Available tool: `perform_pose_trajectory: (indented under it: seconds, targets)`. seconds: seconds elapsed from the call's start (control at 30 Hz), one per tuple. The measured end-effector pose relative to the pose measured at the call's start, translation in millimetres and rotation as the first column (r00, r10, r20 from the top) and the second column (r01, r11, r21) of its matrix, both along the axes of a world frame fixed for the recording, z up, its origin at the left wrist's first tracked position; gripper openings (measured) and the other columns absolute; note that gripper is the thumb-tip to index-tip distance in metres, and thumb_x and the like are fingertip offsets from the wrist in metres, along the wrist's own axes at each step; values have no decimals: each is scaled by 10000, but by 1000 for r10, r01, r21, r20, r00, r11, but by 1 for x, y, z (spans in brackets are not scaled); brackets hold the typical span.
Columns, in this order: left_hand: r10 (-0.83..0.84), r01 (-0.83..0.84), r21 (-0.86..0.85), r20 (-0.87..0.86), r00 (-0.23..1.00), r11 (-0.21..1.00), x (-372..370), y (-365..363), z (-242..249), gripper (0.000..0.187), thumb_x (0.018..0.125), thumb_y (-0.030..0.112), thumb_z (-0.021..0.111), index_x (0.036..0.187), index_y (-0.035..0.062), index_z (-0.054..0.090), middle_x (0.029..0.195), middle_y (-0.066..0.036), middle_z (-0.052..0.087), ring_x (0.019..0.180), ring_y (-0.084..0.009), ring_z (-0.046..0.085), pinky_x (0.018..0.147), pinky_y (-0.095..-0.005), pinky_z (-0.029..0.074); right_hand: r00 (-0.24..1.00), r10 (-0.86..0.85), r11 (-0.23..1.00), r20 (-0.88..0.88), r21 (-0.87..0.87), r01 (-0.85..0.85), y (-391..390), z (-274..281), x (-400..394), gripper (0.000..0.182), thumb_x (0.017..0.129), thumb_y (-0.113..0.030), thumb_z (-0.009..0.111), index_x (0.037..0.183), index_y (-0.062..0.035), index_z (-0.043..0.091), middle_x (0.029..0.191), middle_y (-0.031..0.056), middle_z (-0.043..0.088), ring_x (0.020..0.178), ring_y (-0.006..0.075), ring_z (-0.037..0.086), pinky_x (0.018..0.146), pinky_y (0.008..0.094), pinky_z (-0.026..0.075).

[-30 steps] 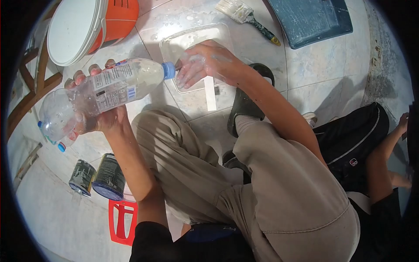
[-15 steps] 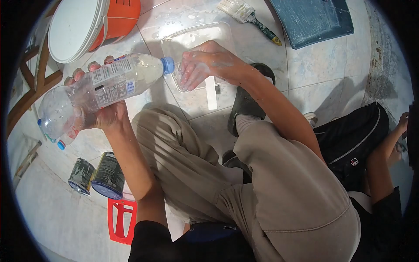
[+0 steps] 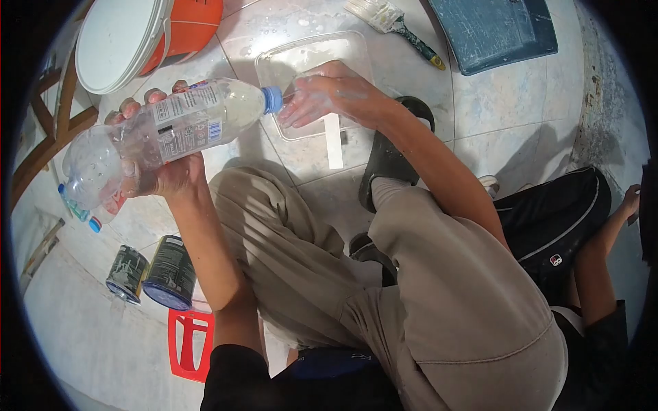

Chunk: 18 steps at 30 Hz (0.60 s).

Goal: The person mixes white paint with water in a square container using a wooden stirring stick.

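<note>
My left hand [image 3: 140, 175] is wrapped round a large clear plastic bottle [image 3: 188, 123], tilted almost level with its blue cap [image 3: 272, 100] towards the right. Just beyond the cap, my right hand [image 3: 319, 96] hovers with fingers stretched out and slightly cupped, fingertips close to the bottle's mouth. Whitish smears cover its skin. Beneath it lies a shallow translucent tub [image 3: 356, 44] with whitish liquid inside. A flat white strip [image 3: 333, 140] reaches over the tub's near edge, its upper end hidden by the right hand.
An orange bucket with a white lid [image 3: 120, 44] stands upper left. Beyond the tub lie a paintbrush [image 3: 411, 38] and a blue paint tray [image 3: 497, 34]. Two cans [image 3: 168, 274] and a red stool [image 3: 192, 342] are lower left. Another person's arm [image 3: 596, 267] shows at right.
The bottle has shifted slightly right, its cap now nearer the right hand. The right hand's fingers have turned a little upward beside the cap.
</note>
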<state>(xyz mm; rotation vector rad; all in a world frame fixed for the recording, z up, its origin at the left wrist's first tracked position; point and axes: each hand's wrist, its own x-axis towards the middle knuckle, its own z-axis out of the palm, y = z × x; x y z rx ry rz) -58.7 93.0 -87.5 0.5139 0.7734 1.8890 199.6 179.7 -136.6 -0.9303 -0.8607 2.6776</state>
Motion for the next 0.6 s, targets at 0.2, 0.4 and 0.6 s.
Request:
perform_pose_trajectory:
  seconds: [0.2,0.4,0.6]
  targets:
    - [70,-68,-56,37,997,996,1,1,2,529,659,359,780,1142,183,654,1117,12,665,1098,-293,646,1082,-621,395,994,83,969,71,229,-98,0,8,-2,433,985,-261,554,1040,166,598,1028,334,677,973,386,711,872,440,601]
    - [102,-92,-108,92,991,990,8,4,3,513,646,327,768,1126,176,664,1116,4,677,1088,-297,654,1096,-624,389,987,-10,999,-159,28,15,-12,-7,5,537,992,-324,474,1060,198,581,1019,345,675,980,411,705,891,453,589]
    - [145,-114,-204,145,979,972,8,1,0,542,623,352,779,1125,183,664,1110,1,680,1077,-288,661,1132,-623,366,995,63,997,83,28,-65,6,13,-2,440,966,-256,575,1046,175,613,923,333,687,898,381,728,860,448,606]
